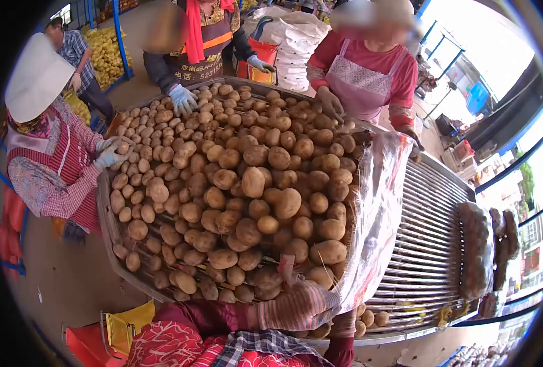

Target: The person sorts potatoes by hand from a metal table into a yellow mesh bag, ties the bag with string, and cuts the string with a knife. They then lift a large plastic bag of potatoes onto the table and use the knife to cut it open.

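Observation:
My left hand (302,306), in a striped knit glove with a maroon sleeve, reaches right across the near edge of the potato pile (241,177). Its fingers are curled at the lower corner of a white woven sack (378,208), gripping its edge. The sack hangs over the pile's right side. Below that, my right hand (344,324) shows only its striped glove cuff; the sack and left hand hide its fingers. Several small potatoes (369,318) lie beside it on the slatted metal rack.
Co-workers stand at the left (54,153), far side (204,49) and far right (369,79), with gloved hands at the pile. The slatted rack (424,226) extends right, with filled sacks (476,244) at its end. Yellow and red bags (128,324) sit lower left.

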Available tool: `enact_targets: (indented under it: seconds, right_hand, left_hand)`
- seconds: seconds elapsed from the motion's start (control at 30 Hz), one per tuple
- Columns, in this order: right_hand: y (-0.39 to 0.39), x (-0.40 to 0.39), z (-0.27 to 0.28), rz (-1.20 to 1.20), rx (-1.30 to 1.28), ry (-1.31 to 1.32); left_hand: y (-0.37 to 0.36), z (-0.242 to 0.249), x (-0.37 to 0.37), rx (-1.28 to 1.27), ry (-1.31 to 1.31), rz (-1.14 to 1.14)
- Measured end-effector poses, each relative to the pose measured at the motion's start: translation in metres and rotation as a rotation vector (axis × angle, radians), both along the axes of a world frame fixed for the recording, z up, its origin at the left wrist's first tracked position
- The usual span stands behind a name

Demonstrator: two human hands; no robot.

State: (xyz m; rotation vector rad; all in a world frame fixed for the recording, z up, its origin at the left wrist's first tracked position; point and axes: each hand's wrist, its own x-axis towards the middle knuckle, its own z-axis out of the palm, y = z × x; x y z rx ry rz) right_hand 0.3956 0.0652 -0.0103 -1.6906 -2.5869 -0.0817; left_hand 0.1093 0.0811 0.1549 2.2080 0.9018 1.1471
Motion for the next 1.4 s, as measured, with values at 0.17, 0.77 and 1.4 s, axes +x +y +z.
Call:
enact_targets:
  seconds: [0.17,0.77,1.4]
  right_hand:
    - [0.008,-0.011,0.036,-0.272,-0.089,0.739]
    - [0.032,0.002,0.018,-0.369,-0.227,0.907]
    - [0.115,-0.163,0.201,0.457,0.273,0.91]
  left_hand:
    - [0.001,-0.006,-0.003,-0.234,-0.283,0.019]
    - [0.007,-0.043,-0.013,-0.42,-0.059,0.06]
    - [-0.023,-0.041,-0.129,-0.555,-0.904,0.777]
